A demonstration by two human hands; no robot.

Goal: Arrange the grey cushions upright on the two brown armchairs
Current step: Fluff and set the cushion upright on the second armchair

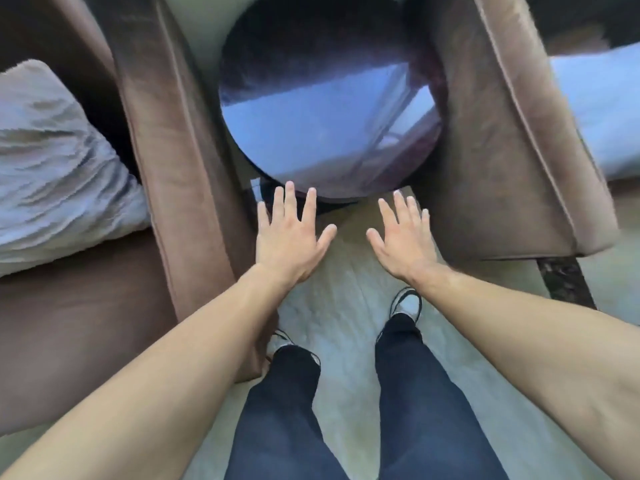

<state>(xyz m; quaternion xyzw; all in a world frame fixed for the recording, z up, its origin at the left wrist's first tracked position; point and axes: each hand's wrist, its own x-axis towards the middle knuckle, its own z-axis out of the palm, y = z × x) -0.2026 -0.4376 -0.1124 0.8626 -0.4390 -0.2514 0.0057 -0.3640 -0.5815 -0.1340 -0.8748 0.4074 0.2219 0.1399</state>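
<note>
Head camera looks straight down at a person standing between two chairs. The left hand (292, 237) and the right hand (403, 237) are both flat and spread wide, holding nothing, and they hang in the air above the pale floor (332, 320).

One crumpled grey fabric cushion (55, 161) sits on the seat of the soft brown armchair on the left (166, 140). It leans back, but I cannot tell if it stands up properly. The other smooth grey cushion (599, 112) lies on the brown armchair on the right (502, 150), and it looks more flat than standing, though that side is blurry.

Both cushions are well apart from the hands, so each one needs a long reach over a chair arm. I think a one-hand grab at a corner could make the floppy cushion fold and flop down again.

Between the chairs stands a round shiny dark table (325, 109), just in front of the fingers. It blocks the way ahead. Leaning over it could mean a bump with a knee or a dark trouser leg (284, 410). Stepping round to each chair front seems safer.
</note>
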